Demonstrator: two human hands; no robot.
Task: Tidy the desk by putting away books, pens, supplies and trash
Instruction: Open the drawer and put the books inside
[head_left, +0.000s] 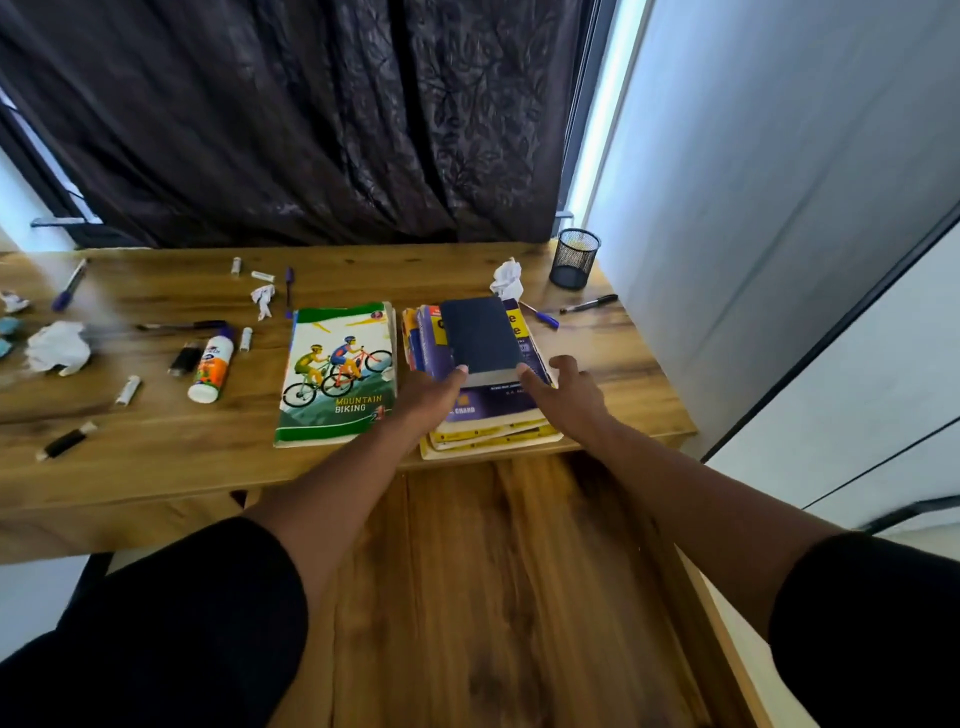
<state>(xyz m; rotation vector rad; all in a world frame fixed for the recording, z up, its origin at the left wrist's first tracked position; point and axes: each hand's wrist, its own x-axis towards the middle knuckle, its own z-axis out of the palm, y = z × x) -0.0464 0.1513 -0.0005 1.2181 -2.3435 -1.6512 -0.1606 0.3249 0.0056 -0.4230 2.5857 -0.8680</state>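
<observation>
1. The dark blue book (480, 338) lies on top of the book stack (488, 415) at the table's (156, 457) near edge, toward its right corner.
2. To square it well, I judge both sides should be pressed evenly, with its edges lined up with the stack below.
3. The left hand (428, 397) has its grip released, fingertips touching the book's near-left corner.
4. The right hand (566, 395) is likewise relaxed, fingers spread, touching the near-right corner; both forearms reach forward.

Head camera looks forward and down, close over the desk (156, 467).

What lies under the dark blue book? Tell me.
The dark blue book tops a stack: a purple-and-yellow book, then more yellow-edged books. Their covers are mostly hidden.
</observation>
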